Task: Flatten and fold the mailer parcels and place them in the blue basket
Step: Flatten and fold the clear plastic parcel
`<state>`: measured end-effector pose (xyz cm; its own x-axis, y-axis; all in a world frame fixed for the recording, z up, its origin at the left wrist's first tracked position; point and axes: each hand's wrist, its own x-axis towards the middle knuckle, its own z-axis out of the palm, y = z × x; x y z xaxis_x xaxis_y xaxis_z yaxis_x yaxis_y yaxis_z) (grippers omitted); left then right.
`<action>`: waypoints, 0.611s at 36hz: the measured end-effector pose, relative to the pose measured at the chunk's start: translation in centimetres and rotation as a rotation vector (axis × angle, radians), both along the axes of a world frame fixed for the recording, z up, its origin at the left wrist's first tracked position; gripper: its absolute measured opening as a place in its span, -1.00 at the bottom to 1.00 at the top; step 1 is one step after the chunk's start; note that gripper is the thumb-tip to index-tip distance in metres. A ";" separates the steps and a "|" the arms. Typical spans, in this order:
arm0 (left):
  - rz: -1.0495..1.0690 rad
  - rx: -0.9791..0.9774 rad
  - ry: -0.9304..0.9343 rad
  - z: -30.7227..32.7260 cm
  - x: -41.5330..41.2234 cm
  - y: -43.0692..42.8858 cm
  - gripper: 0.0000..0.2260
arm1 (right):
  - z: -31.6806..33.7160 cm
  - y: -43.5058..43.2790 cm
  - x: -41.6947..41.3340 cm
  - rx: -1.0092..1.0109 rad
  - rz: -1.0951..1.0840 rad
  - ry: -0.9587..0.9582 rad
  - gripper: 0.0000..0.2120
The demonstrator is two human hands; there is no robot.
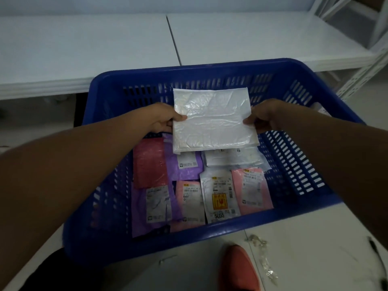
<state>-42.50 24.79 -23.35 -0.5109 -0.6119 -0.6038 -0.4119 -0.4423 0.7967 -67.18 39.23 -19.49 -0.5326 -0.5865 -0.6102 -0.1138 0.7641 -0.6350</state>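
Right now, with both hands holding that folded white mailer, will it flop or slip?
The folded white mailer is probably fairly stiff: it spans between the left hand and right hand without sagging. Its glossy plastic likely slides easily. It seems light, pinched only at the edges.

white mailer (212, 120) folded flat (crinkled) | over blue basket (294, 66) | mailers (218, 196) inside

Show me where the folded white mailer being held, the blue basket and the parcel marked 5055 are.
folded white mailer (212, 120), head view, middle of its top face.
blue basket (189, 70), head view, far rim.
parcel marked 5055 (219, 198), head view, its printed label.
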 end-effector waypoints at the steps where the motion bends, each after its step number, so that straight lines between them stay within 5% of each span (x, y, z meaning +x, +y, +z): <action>1: 0.000 0.000 0.002 -0.2 -0.2 0.2 -0.73 | -0.2 0.3 -0.1 0.001 -0.004 0.003 -0.70; 5: -0.017 -0.004 -0.011 -0.5 -0.4 1.1 -0.75 | -0.4 1.4 -0.2 0.058 0.022 0.024 -0.86; 9: -0.049 -0.015 -0.046 -0.7 -0.4 2.3 -0.89 | -0.8 2.5 -0.4 0.106 0.015 0.034 -0.85; 22: -0.080 0.009 -0.214 -2.7 0.7 2.7 -0.91 | -2.7 3.9 0.0 0.258 0.112 0.044 -0.85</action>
